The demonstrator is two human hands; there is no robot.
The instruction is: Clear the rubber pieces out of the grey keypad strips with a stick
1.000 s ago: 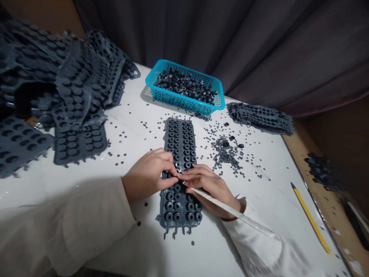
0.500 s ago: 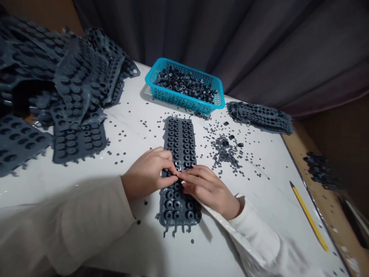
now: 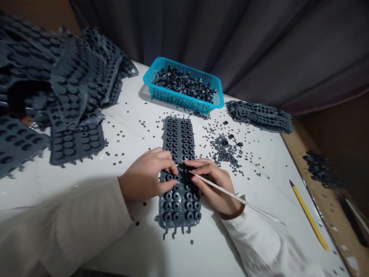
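A dark grey rubber sheet (image 3: 181, 194) with rows of round, holed bushings lies lengthwise in front of me. My left hand (image 3: 151, 171) rests over its left edge; thumb and forefinger are apart, with nothing seen between them. Over the sheet's right side, my right hand (image 3: 215, 184) grips a thin white pointed stick (image 3: 245, 201) between thumb and fingers. Its tip is by the bushings in the middle rows, and its other end points down to the right. My right fingers partly hide the bushings there.
A blue basket (image 3: 184, 100) of loose dark bushings stands at the back. Rubber sheets (image 3: 77, 92) are heaped at left, and a flat stack (image 3: 259, 115) lies at back right. Small black discs (image 3: 227, 152) are scattered about. A yellow pencil-like tool (image 3: 308, 215) lies at right.
My right hand has drawn slightly right, away from my left fingertips, and the stick has swung upward into clearer view. My left thumb and forefinger have parted.
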